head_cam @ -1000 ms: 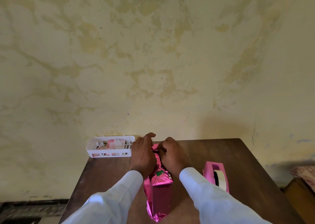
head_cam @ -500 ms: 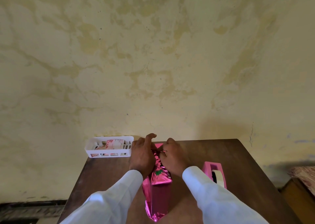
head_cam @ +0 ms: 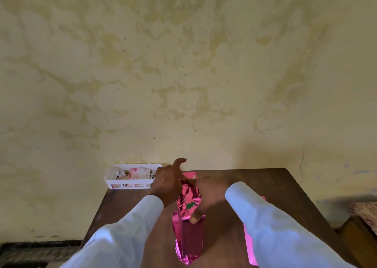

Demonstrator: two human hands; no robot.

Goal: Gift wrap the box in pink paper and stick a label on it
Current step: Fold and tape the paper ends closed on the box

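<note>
The box (head_cam: pixel 188 233) lies near the middle of the surface (head_cam: pixel 265 178), wrapped in pink paper (head_cam: pixel 189 194), its long axis running from the near edge towards the far edge, straight away from you between your forearms. The far end is the one that matters, where the loose paper stands crumpled and unfolded, and both hands meet there. Your left hand (head_cam: pixel 166 186) is at the left of that end and seems to pinch the paper's fold with one of its fingers (head_cam: pixel 179 161) lifted clear. Your right hand (head_cam: pixel 210 198) lies across the top from the right, its thumb (head_cam: pixel 193 219) pressing the paper down on the box (the rest of that hand is smeared, so you cannot tell whether its fingers are spread or curled). I judge the left hand better placed to fold the far flap. The near end is cut off at the picture's lower edge. A white basket (head_cam: pixel 114 179) with printed cards stands at the far left corner. A pink object (head_cam: pixel 250 243) at the right is mostly hidden behind your right sleeve.
</note>
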